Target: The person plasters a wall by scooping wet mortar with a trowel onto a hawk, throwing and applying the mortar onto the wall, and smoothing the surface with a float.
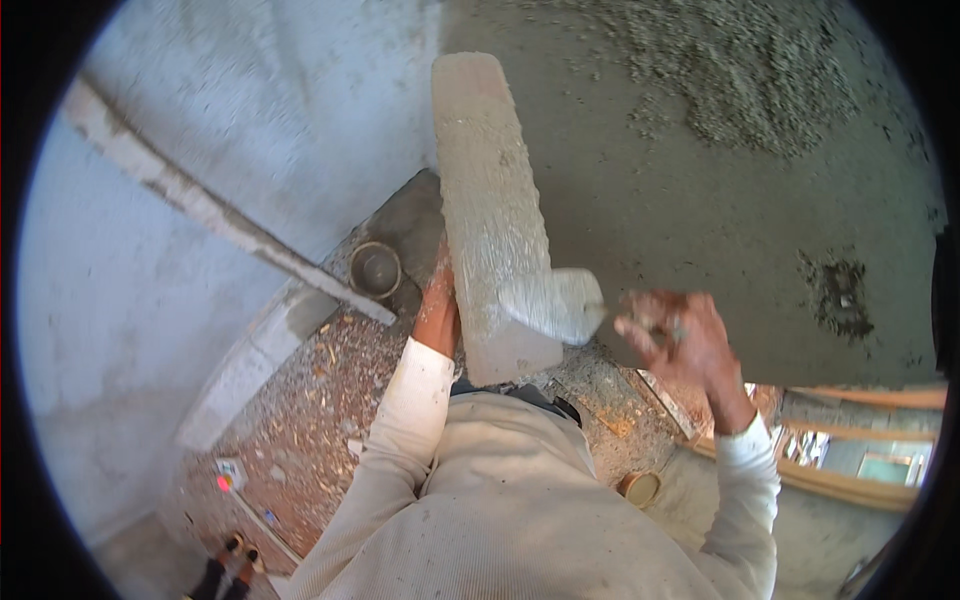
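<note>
A long, cement-smeared plastering float [492, 180] is held up in front of me, pointing away from my body. My left hand [440, 305] reaches behind its left edge and supports it. The float hides the fingers of that hand. On the right, my right hand [683, 335] is closed round the handle of a trowel [560, 305]. The wet, grey trowel blade lies against or just over the near right part of the float. Cement coats the fingers of the right hand.
Rough fresh mortar [760, 75] covers part of the grey surface at upper right, with a dark patch [842, 295] lower. At left, a long strip [230, 215] leans by the wall. A round bowl [375, 269] and a tub [640, 488] stand below. Another person's feet [240, 550] show lower left.
</note>
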{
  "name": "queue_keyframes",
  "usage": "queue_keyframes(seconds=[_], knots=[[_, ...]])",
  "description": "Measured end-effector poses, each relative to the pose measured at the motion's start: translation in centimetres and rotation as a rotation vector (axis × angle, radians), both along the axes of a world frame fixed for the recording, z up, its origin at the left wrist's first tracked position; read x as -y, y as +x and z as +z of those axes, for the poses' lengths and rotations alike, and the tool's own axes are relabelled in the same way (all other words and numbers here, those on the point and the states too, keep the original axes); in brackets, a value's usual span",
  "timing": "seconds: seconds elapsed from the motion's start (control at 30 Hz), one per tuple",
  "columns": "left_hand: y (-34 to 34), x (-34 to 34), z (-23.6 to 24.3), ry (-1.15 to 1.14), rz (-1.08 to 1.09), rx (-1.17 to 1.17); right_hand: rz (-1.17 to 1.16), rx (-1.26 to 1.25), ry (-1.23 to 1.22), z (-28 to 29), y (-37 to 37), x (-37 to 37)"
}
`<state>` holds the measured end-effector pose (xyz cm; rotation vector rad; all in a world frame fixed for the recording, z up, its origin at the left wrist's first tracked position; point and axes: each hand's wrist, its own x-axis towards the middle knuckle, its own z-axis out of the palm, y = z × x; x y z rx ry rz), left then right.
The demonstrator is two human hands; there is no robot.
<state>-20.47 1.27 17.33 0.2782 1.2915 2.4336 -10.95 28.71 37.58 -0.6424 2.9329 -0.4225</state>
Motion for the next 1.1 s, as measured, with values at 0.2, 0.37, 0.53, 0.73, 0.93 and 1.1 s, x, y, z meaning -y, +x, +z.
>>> queue_keyframes(seconds=[0.2, 0.37, 0.53, 0.73, 0.93, 1.1], knots=[[-1.8, -0.5, 0.0, -0.018, -0.119, -0.063, -0.213, -0.133, -0.012, 2.1, -8.8, 1.8], [-3.5, -0.2, -0.5, 0.065, -0.155, 0.05, -0.171, -0.37, -0.019, 2.1, -9.6, 4.1], [-6.1, 1.2, -3.0, 0.106, -0.191, 0.234, -0.009, -0.081, -0.112, -2.9, -6.2, 8.3], [-6.0, 1.3, -3.7, 0.13, -0.175, 0.354, -0.421, -0.052, -0.049, -0.3, -12.6, 6.8], [-5.8, 7.1, -5.3, 0.063, 0.031, 0.489, -0.076, -0.015, -0.178, 9.5, -13.3, 11.2], [-5.6, 12.7, -8.3, 0.11, 0.294, 0.561, 0.003, 0.587, -0.526, 11.4, -18.4, 11.8]])
